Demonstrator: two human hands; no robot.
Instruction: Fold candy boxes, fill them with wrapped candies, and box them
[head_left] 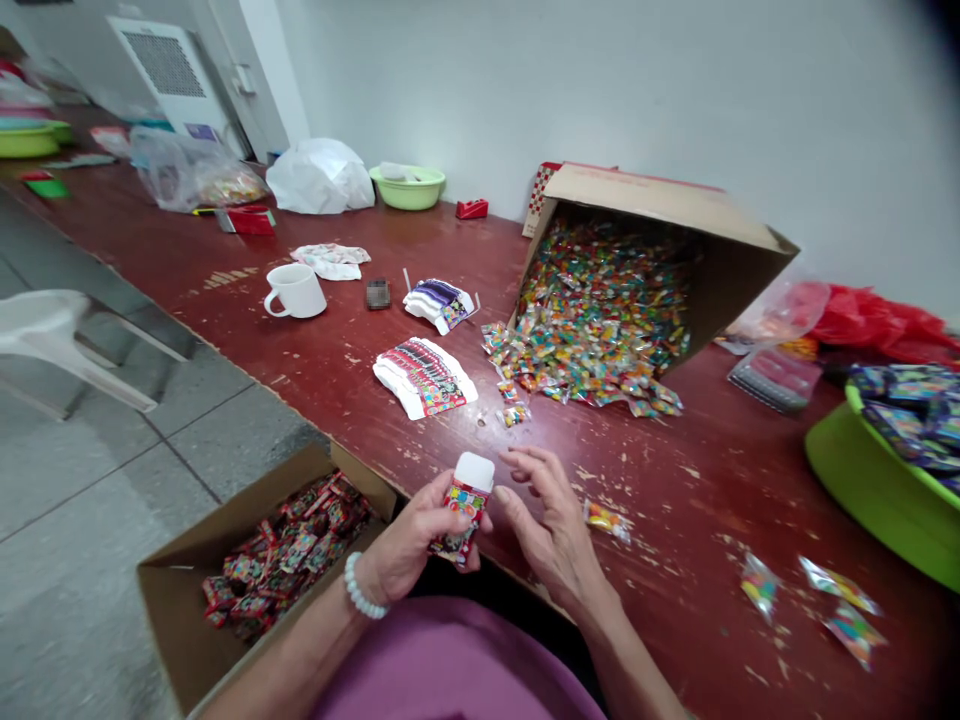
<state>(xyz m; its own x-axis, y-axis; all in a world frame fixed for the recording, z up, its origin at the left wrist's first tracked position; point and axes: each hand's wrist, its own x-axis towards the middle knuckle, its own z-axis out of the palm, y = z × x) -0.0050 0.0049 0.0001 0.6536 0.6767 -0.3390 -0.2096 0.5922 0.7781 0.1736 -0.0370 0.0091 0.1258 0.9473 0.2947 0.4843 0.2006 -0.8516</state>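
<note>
My left hand (412,545) is closed round a small red candy box (466,505) with a colourful print, its white top flap standing up. Just to the right of the box, my right hand (546,520) has its fingers apart and nothing visible in them. A small candy packet (607,520) lies on the table beside that hand. Beyond both hands sits a fanned stack of flat red cartons (426,378), with a purple stack (439,303) behind it. Clear candy packets (592,320) spill out of a tipped cardboard box (742,270).
An open carton (169,600) of filled red boxes stands at the left, below the table edge. On the red table (330,360) are a white mug (296,291), a green basin (862,480) of purple packs, and several loose packets (761,585) at the right. A plastic stool (45,325) stands left.
</note>
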